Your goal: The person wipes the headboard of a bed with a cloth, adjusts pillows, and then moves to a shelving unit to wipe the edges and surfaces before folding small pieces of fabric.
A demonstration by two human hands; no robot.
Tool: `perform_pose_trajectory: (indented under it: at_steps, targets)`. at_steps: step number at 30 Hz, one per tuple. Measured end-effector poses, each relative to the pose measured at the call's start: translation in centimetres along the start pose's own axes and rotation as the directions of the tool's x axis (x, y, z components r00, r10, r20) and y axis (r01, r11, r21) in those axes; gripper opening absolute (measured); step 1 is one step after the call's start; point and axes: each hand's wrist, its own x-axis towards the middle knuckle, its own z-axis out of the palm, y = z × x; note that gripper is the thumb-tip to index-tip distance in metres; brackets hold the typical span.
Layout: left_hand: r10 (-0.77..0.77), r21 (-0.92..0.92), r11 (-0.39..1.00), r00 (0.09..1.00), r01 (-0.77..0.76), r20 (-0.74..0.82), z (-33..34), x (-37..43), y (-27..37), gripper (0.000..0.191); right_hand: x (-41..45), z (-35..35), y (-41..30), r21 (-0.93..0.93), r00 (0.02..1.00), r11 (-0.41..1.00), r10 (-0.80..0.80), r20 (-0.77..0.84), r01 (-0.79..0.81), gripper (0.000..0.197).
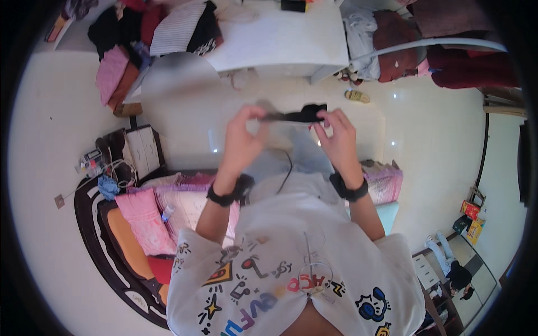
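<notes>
A small black cloth item [309, 114], sock-like in shape, is stretched level between my two hands in front of me. My left hand [243, 134] pinches its left end between thumb and fingers, and motion blurs that end. At the other end my right hand [341, 136] grips the bunched, thicker part. Both wrists carry black bands. Below the cloth are the light floor and my legs in pale blue trousers [307, 153].
Behind me lies a bed with pink bedding [185, 201] and a dark headboard [84, 235]. Ahead, a white table [277, 42] bears piled clothes [176, 29]. Garments hang at upper right. A slipper [357, 96] lies on the floor. A mirror reflects a person [456, 269] at lower right.
</notes>
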Motion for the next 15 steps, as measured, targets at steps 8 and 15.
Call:
perform_pose_trajectory:
  at_steps: [8,15]
  targets:
    - [-0.047,-0.021,0.999,0.999,0.047,-0.007,9.0,5.1,-1.6,0.023,4.4,-1.6,8.7,-0.095,0.994,0.995,0.032,0.103,-0.022,0.022]
    - [0.145,0.361,0.931,0.958,-0.048,-0.247,16.1,15.3,-10.3,0.036,12.3,6.3,20.0,-0.417,0.984,0.891,-0.167,0.066,0.179,0.033]
